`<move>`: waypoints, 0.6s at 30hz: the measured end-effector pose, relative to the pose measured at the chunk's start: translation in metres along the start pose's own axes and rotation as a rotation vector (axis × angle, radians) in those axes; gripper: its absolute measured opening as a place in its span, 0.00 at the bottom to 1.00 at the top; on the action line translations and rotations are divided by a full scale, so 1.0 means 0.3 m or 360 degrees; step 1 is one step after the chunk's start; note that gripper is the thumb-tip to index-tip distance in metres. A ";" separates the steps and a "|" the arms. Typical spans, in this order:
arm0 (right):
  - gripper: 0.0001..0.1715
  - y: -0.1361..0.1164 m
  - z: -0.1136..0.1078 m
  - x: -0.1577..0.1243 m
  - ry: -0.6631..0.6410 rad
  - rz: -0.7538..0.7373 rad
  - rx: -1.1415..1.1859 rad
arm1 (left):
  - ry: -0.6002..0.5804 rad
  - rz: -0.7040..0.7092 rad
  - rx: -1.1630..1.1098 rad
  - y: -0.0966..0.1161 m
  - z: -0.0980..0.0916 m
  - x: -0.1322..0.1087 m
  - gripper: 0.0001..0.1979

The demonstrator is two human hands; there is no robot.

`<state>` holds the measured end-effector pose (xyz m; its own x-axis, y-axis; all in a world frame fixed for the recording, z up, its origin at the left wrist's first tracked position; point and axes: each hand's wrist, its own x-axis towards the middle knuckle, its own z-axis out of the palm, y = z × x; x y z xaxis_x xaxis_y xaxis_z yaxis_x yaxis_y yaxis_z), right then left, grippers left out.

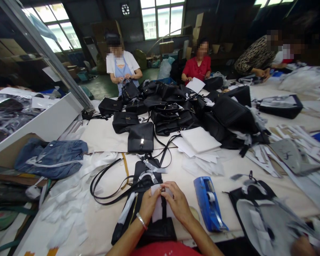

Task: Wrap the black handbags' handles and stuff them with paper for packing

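Note:
A black backpack [161, 233] lies in front of me, its upper end pointing away. Over its strap, my left hand [150, 202] and my right hand [177, 201] meet, fingers pinched from both sides on a small metal buckle [163, 190]. Pale tissue paper [157, 212] lies under the strap, between my hands. White wrap covers the bag's handle [146, 175] just beyond my fingers. Long thin black straps [104, 203] loop out on the left. A wristband [142, 221] is on my left wrist.
A blue tape dispenser [206, 202] stands right of my right hand. White sheets [200, 140] and heaped black bags [173, 117] lie beyond. Another backpack [258, 199] is at right, near a blurred hand [304, 247]. Denim [53, 156] lies left. Several co-workers sit or stand across the table.

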<state>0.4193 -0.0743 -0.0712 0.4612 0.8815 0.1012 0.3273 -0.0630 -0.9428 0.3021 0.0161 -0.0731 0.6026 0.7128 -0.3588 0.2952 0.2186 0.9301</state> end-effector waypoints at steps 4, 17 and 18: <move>0.13 -0.008 0.001 0.001 -0.0019 0.0045 -0.0008 | 0.0033 0.0161 0.0277 0.029 -0.022 -0.006 0.20; 0.13 0.007 0.003 0.009 0.0034 0.0517 0.0209 | -0.0201 0.0117 0.0406 0.071 -0.053 -0.025 0.23; 0.13 0.011 0.004 0.010 0.0031 0.0545 0.0230 | -0.0233 0.0117 0.0411 0.079 -0.055 -0.024 0.23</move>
<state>0.4206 -0.0713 -0.0744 0.5398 0.8117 -0.2233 0.0318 -0.2848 -0.9581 0.2927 0.0272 -0.0471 0.7244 0.6125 -0.3163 0.4143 -0.0201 0.9099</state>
